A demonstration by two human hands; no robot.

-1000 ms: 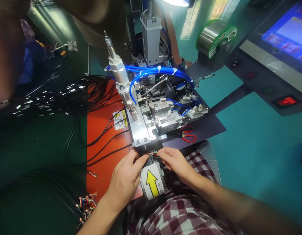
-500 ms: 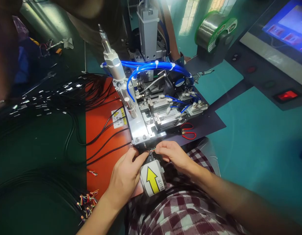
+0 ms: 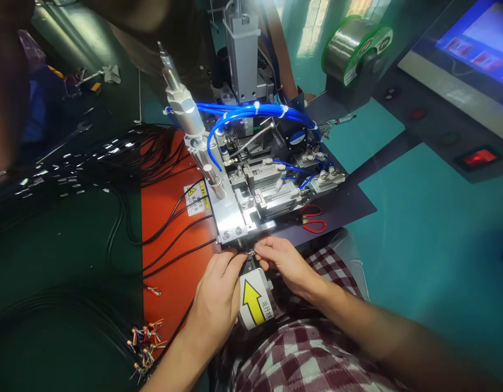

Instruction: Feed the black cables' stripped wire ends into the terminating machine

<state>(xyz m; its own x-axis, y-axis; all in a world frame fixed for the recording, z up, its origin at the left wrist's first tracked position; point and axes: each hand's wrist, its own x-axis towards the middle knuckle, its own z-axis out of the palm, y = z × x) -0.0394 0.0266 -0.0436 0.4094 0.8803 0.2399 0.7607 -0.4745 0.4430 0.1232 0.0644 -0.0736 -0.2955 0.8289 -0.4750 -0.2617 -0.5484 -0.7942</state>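
Note:
My left hand (image 3: 219,291) is closed, its thumb and forefinger pinched at the near end of the machine (image 3: 229,209). A black cable (image 3: 185,318) runs up to it from below. Opposite, my right hand (image 3: 283,262) pinches the cable's thin wires (image 3: 251,252), whose ends are mostly hidden by fingertips. Both hands meet just above a narrow black track (image 3: 249,265). Below that sits a white cover with a yellow arrow (image 3: 253,302), partly behind my left hand.
Several black cables (image 3: 178,253) cross the orange mat (image 3: 165,299). Bundled cables with bare coloured wire ends (image 3: 147,343) lie lower left. Red-handled cutters (image 3: 314,225) lie right of the machine. A solder spool (image 3: 349,51) and a screen panel (image 3: 476,54) stand behind. Another person's arm (image 3: 286,65) shows at the back.
Both hands stay together at the machine's near end; my right hand has shifted slightly left. A black cable now shows beside my left wrist. The view has moved a little.

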